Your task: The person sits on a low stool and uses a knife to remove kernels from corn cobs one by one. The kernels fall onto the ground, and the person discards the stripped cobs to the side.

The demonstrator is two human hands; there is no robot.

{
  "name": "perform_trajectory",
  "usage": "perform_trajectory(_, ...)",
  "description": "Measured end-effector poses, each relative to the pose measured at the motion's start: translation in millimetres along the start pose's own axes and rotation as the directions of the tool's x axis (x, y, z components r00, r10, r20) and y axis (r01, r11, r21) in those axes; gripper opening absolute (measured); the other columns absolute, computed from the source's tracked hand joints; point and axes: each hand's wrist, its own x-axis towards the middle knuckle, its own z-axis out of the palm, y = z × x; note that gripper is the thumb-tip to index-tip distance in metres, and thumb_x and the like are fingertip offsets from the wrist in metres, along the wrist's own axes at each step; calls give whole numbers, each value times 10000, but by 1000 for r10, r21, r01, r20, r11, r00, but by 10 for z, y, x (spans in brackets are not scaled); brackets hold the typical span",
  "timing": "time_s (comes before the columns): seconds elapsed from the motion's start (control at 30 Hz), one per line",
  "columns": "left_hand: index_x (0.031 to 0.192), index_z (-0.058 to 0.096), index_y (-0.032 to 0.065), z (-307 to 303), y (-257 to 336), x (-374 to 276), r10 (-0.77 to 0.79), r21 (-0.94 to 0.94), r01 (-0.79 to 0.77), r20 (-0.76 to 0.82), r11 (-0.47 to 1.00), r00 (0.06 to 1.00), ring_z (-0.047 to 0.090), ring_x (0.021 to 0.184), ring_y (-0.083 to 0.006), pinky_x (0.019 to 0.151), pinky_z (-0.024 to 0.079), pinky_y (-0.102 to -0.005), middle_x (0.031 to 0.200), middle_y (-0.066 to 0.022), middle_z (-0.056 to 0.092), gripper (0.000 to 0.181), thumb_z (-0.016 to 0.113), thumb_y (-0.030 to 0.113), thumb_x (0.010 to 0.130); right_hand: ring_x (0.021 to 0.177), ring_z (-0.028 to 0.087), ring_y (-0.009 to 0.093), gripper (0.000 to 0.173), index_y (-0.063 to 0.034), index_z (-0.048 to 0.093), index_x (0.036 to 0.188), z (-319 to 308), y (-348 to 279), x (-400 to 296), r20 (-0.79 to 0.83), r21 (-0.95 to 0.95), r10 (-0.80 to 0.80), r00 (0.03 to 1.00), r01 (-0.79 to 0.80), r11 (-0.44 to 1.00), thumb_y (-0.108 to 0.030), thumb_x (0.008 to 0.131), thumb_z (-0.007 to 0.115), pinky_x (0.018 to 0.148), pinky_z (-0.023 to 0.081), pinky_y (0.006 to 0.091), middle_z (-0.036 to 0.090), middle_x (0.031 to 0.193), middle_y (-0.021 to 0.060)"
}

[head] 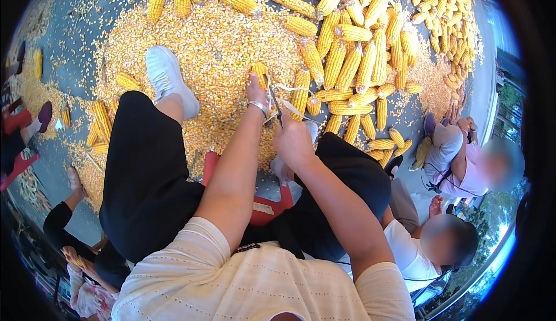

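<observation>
My left hand (255, 90), with a silver bangle at the wrist, grips a yellow corn cob (259, 70) over a wide heap of loose kernels (217, 60). In my right hand (294, 140) is a slim dark hand tool (274, 100), its far end against or very near the cob. Whether it is a knife or a screwdriver, I cannot tell. Pale strips of husk (291, 88) hang beside the tool. Just right of my hands, a whole ear of corn (300, 93) lies on the kernels.
Whole ears (347, 62) cover the ground ahead right, with a larger pile (456, 21) beyond. More ears (101, 121) lie by my left knee. A red plastic stool (278, 203) is beneath me. Seated people (456, 160) are at the right; others (87, 273) are at the left.
</observation>
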Motion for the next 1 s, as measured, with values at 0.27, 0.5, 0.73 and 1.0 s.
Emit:
perform_trajectory(0.27, 919, 493, 137, -5, 71, -79, -82, -17, 84, 81, 996, 993, 488, 422, -189, 337, 383, -317, 596, -56, 515, 432, 432, 557, 841, 620, 568, 439, 306, 112, 505, 1004, 65, 17, 63, -128, 170, 7, 992, 15, 985, -60, 752, 521, 593, 495, 445, 575, 725, 295)
perform_trajectory(0.5, 886, 505, 146, 51, 172, -157, -62, -85, 61, -14, 995, 998, 501, 495, -174, 383, 402, -337, 652, -29, 503, 361, 415, 496, 878, 654, 617, 346, 220, 53, 542, 911, 114, 63, 198, -75, -186, -61, 995, 46, 981, -61, 726, 513, 602, 476, 415, 571, 674, 237)
perform_trajectory(0.73, 926, 520, 147, 91, 122, -299, -82, -234, 119, 162, 965, 983, 511, 459, -177, 353, 391, -286, 630, -44, 525, 412, 428, 543, 861, 599, 591, 362, 234, 51, 600, 920, -241, 138, 367, -1, 471, 304, 953, -267, 841, -110, 765, 531, 576, 461, 403, 577, 655, 267)
perform_trajectory(1.0, 996, 542, 169, 19, 155, -250, -173, -221, 246, 307, 944, 936, 516, 557, -184, 416, 403, -287, 807, -57, 562, 366, 637, 442, 771, 516, 576, 327, 368, 55, 518, 1144, -500, 160, -60, -122, 154, 91, 988, -71, 985, -88, 804, 523, 516, 463, 389, 570, 655, 259)
